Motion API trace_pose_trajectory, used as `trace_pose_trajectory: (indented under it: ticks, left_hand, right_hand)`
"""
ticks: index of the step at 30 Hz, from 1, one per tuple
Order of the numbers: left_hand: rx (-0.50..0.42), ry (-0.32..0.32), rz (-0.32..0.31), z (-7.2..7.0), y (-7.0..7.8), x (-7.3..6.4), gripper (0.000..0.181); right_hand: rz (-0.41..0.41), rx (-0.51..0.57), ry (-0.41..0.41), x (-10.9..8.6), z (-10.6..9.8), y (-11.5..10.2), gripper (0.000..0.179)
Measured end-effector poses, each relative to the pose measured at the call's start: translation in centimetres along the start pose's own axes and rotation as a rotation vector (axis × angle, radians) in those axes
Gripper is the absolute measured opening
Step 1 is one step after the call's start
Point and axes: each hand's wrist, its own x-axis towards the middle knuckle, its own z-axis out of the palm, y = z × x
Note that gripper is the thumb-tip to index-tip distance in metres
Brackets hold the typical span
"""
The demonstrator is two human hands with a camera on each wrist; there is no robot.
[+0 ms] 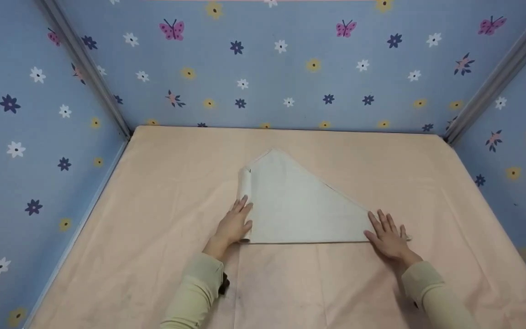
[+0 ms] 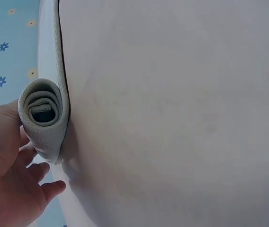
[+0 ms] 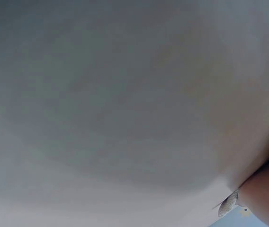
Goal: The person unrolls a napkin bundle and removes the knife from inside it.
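A pale greyish-white cloth [image 1: 304, 205] lies flat, pointed at the top with a slanting right edge. Its left side is wound into a narrow roll [image 1: 246, 183], whose spiral end shows in the left wrist view. My left hand [image 1: 233, 226] rests on the roll's lower part, thumb on its right side; several fingers look relaxed and spread. My right hand [image 1: 390, 240] lies flat on the cloth's right corner, fingers spread. A small pale tip [image 1: 409, 237] sticks out beyond it. The right wrist view shows little besides blurred fabric and part of the hand.
A peach-coloured sheet [image 1: 176, 183] with soft creases covers the surface beneath. Blue panels [image 1: 263, 59] with flowers and butterflies stand at the back and both sides. Grey posts [image 1: 87, 68] mark the back corners.
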Motion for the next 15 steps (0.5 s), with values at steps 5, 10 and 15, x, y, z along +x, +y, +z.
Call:
trace_pose_trajectory:
  ticks: [5,10,15]
  left_hand:
    - [-0.009,-0.004,-0.005,-0.23,-0.13,-0.22,0.051]
    - [-0.02,-0.006,-0.007,-0.35,-0.44,-0.36,0.051]
    - [-0.017,-0.001,-0.019,-0.37,-0.85,-0.53,0.05]
  right_hand:
    - [-0.006,0.008,-0.002,-0.04,-0.03,-0.01,0.065]
    - [-0.015,0.026,0.004,-0.07,-0.04,0.0,0.064]
    - [-0.005,0.004,0.008,-0.06,0.02,0.07,0.064]
